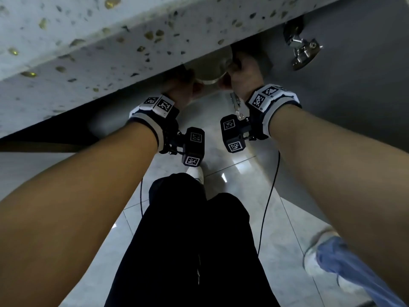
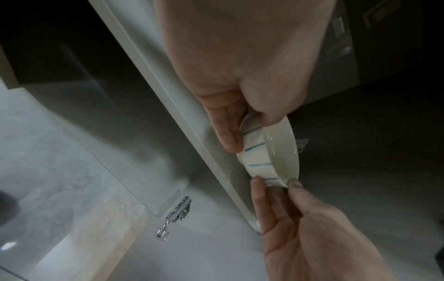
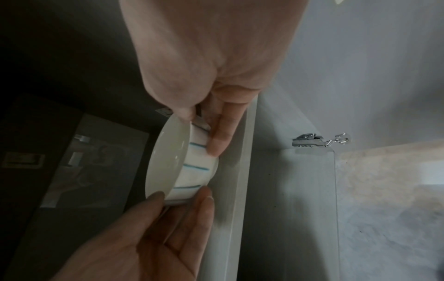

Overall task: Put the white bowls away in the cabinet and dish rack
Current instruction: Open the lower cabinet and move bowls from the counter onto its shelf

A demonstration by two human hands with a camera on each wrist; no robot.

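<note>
Fingers (image 2: pixel 229 133) of my left hand (image 1: pixel 180 89) pinch one side of the bowl (image 2: pixel 269 152), thumb over the rim and fingertips against the striped wall. My right hand (image 1: pixel 241 73) does the same on the opposite side, so the bowl hangs between both grips with neither hand nearer than the other. It is a white bowl with thin blue lines down its outside.

Nearest to me are my forearms, reaching forward and down under the speckled counter (image 1: pixel 93 47). From the head camera only a slice of the bowl shows between my hands, tucked below the counter's edge.

Beyond my hands lies the cabinet (image 3: pixel 242 171). In both wrist views the bowl's base faces the pale shelf board, its open mouth turned away from that board, and base and board look very close; I cannot tell whether they touch. My fingertips sit between the bowl's wall and the board, so I judge they must slide clear once the base takes the weight.

Farther off, the open door carries a metal hinge (image 1: pixel 302 49), well to the right of the bowl. The dark back of the cabinet is too dim to read.
</note>
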